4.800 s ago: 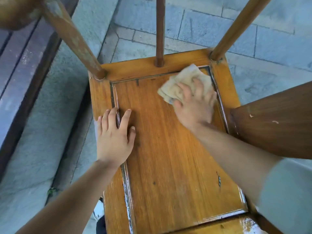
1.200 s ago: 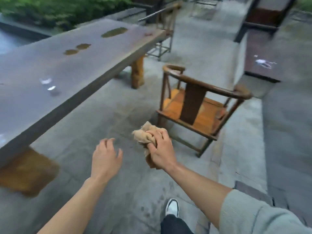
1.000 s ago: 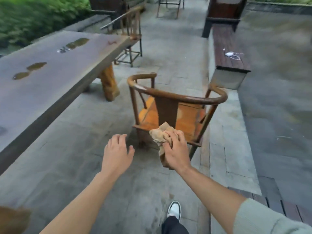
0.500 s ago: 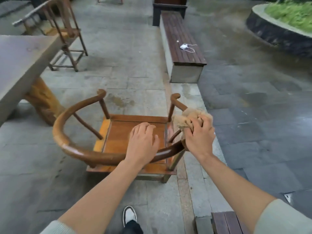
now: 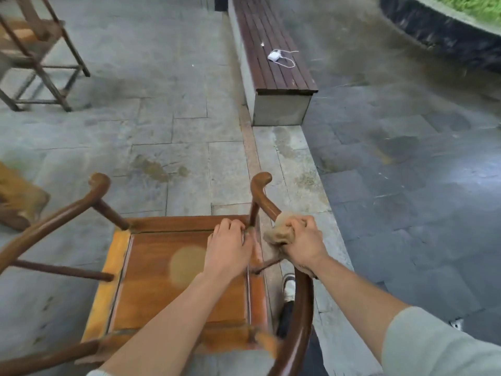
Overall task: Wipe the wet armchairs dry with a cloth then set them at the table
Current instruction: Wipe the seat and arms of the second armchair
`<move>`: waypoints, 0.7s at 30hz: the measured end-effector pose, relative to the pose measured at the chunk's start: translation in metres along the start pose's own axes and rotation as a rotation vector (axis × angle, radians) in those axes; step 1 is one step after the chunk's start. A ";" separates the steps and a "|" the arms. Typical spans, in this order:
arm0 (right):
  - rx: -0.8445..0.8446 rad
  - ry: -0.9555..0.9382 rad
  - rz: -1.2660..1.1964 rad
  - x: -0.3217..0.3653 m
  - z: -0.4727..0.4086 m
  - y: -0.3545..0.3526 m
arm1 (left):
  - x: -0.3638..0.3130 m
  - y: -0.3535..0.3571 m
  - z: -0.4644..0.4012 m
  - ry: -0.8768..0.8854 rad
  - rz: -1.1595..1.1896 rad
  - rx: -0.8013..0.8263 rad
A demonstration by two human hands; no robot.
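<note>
A wooden armchair (image 5: 173, 267) with a curved horseshoe rail stands right below me on the stone paving, its orange seat facing up. My left hand (image 5: 227, 246) lies on the right side of the seat, fingers curled around the seat's edge by the front arm post. My right hand (image 5: 305, 241) grips a crumpled tan cloth (image 5: 280, 230) and holds it against the chair's right arm rail. Only one chunky leg of the table (image 5: 19, 207) shows, at the left edge.
A second wooden armchair (image 5: 35, 50) stands at the top left. A slatted bench (image 5: 273, 50) with a small white corded object (image 5: 274, 55) runs ahead. Darker wet paving lies to the right, below a step. A round stone planter (image 5: 447, 28) sits far right. My shoe (image 5: 288, 286) is beside the chair.
I walked from one chair to this one and stepped in close behind it. My left hand moved from the back rail down to the seat's right edge; my right hand stayed with the cloth on the arm rail.
</note>
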State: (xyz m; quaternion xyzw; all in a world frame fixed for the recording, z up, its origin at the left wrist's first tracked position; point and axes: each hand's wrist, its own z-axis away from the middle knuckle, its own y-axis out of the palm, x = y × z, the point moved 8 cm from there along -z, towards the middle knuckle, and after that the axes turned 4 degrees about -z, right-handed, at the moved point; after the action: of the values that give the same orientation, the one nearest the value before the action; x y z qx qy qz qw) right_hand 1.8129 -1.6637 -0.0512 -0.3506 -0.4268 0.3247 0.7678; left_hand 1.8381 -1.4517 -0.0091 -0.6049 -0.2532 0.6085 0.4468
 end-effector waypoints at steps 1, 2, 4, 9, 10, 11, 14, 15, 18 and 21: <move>0.021 -0.063 0.030 0.006 -0.032 0.003 | 0.001 0.010 -0.023 -0.031 0.004 -0.006; 0.045 -0.125 0.061 0.015 -0.062 0.007 | 0.003 0.019 -0.045 -0.065 0.014 -0.010; 0.081 -0.281 0.131 0.040 -0.132 0.022 | 0.010 0.039 -0.096 -0.158 0.014 -0.048; 0.062 -0.338 0.147 0.085 -0.251 0.054 | 0.029 0.087 -0.167 -0.391 0.118 -0.064; 0.025 -0.281 0.135 0.082 -0.268 0.056 | 0.024 0.099 -0.172 -0.414 0.141 -0.048; -0.008 -0.219 0.096 0.078 -0.283 0.057 | 0.017 0.112 -0.178 -0.435 0.187 -0.030; -0.129 -0.084 -0.052 0.071 -0.313 0.054 | -0.005 0.142 -0.190 -0.556 0.437 -0.042; -0.151 -0.031 -0.097 0.066 -0.322 0.053 | -0.009 0.150 -0.193 -0.616 0.512 -0.057; -0.126 0.070 -0.240 0.038 -0.351 0.049 | -0.020 0.168 -0.189 -0.758 0.511 -0.050; 0.066 -0.044 -0.253 0.024 -0.386 0.047 | -0.035 0.170 -0.183 -0.697 0.414 -0.016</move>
State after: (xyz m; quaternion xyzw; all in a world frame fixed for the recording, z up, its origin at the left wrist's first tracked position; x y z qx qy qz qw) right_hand 2.1548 -1.7199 -0.2299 -0.2614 -0.4734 0.2466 0.8042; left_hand 1.9688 -1.6041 -0.1617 -0.4038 -0.2672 0.8524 0.1976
